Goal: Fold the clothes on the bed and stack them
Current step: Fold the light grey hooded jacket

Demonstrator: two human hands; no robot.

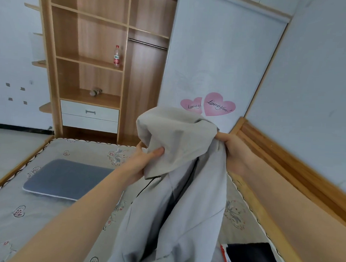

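A light grey garment [177,190] hangs in the air above the bed [45,214], its lower part draping down toward the mattress. My left hand [145,159] pinches a bunched upper fold of it, thumb on top. At the garment's right upper edge my right hand [234,151] grips the cloth. A thin black cord trails from the garment's inside. A folded blue-grey cloth [67,178] lies flat on the mattress to the left. A dark garment [254,257] with a red and white edge lies at the bottom right of the bed.
An open wooden wardrobe [91,68] stands past the bed's foot, with a water bottle [116,56] on a shelf and white drawers [89,116] below. A white sliding door with pink heart stickers [219,105] is beside it. The bed's wooden side rail [285,165] runs along the right wall.
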